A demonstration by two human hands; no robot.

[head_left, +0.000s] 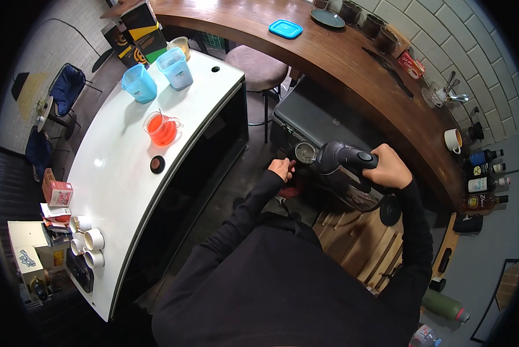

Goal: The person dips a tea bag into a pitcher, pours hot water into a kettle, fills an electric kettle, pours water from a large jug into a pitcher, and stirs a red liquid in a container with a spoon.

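My right hand is wrapped around the handle of a black electric kettle, held tilted over the floor side of the counter. Close to the kettle's spout end is a small round metal strainer, its mesh-like inside facing up. My left hand is closed at the strainer's near side and seems to grip its handle; the fingers partly hide the grip. Whether liquid is flowing from the kettle cannot be made out. A dark case lies just beyond both hands.
On the white counter at left stand a glass pitcher of red liquid, two blue jugs, a small dark round item and several white cups. A curved wooden bar runs behind, bottles at right, a stool between.
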